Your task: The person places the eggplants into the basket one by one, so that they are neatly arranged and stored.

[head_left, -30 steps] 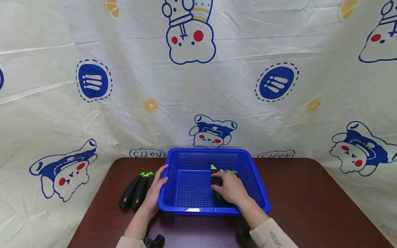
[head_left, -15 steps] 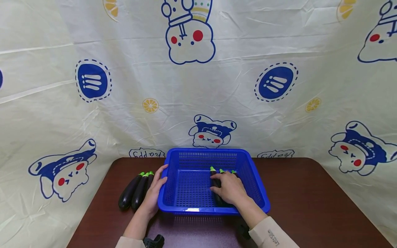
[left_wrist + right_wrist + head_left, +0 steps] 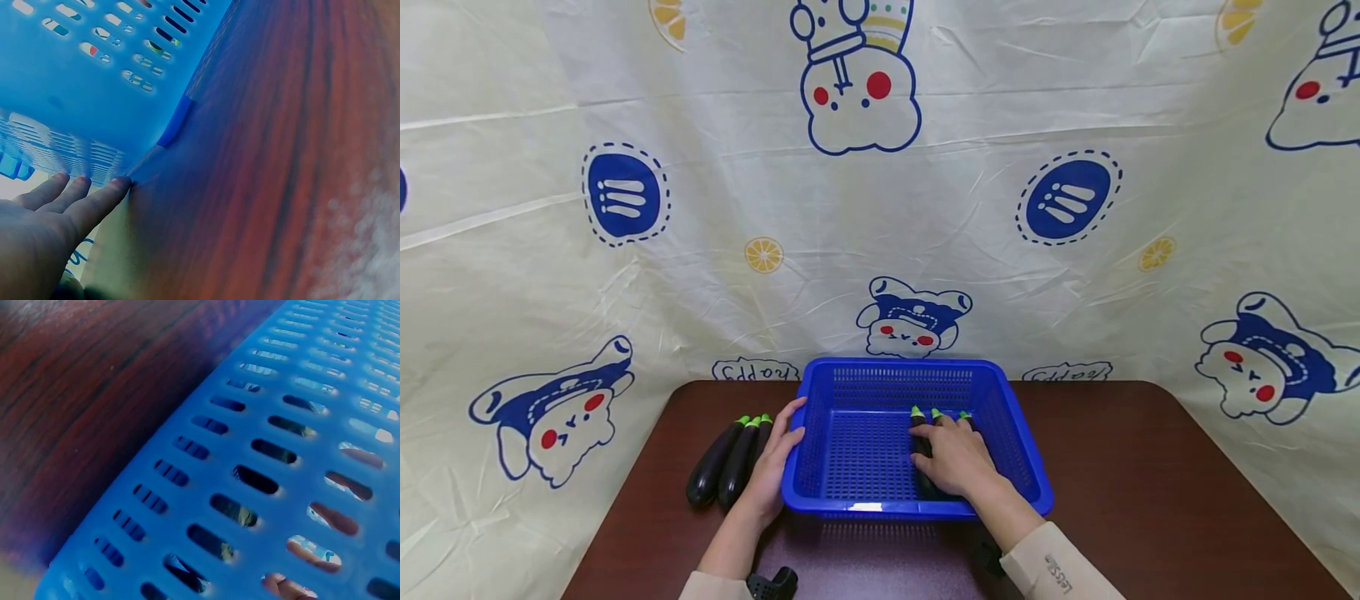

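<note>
Basket [image 3: 857, 450] sits mid-table [image 3: 1150, 467], before the backdrop [image 3: 880, 208]. Three eggplants [image 3: 727, 461] lie left of it; three more [image 3: 925, 425] lie inside, at its right side.

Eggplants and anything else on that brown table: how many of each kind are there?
Eggplants on the table left of the basket: 3
Eggplants inside the basket, under the right hand: 3, counted by their green tips
Blue basket: 1
Total: 7 things
</note>
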Available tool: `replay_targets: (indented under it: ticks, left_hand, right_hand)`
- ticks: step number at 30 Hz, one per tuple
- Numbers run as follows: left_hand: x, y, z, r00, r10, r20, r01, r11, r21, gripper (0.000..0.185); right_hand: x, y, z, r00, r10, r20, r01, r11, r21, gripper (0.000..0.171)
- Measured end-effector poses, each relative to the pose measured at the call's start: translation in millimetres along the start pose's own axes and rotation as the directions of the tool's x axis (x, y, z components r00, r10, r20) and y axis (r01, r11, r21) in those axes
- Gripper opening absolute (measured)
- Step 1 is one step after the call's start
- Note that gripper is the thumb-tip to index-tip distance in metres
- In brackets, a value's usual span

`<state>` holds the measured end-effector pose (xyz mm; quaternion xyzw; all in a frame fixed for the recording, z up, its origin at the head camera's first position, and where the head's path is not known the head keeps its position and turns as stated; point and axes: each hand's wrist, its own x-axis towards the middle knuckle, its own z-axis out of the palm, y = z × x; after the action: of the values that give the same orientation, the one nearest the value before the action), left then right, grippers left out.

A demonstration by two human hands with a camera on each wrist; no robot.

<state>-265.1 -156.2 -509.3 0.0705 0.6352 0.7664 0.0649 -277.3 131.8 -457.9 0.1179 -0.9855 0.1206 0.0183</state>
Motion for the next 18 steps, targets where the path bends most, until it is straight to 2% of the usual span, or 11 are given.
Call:
replay_targets:
  ticks: [7,18]
  left_hand:
    - [-0.2,-0.1,0.3,1.000,-0.002,-0.001,0.002,1.000,0.002,0.050]
    - [-0.3,0.8,0.3,1.000,0.007,0.002,-0.007,1.000,-0.004,0.051]
  right_hand:
    - [-0.7,-2.0,-1.1,1.000,-0.012,0.028,0.014,0.998,-0.057,0.040]
    - [-0.3,-2.2,1.8,0.998,0.001,0.062,0.004,0.997,-0.080,0.041]
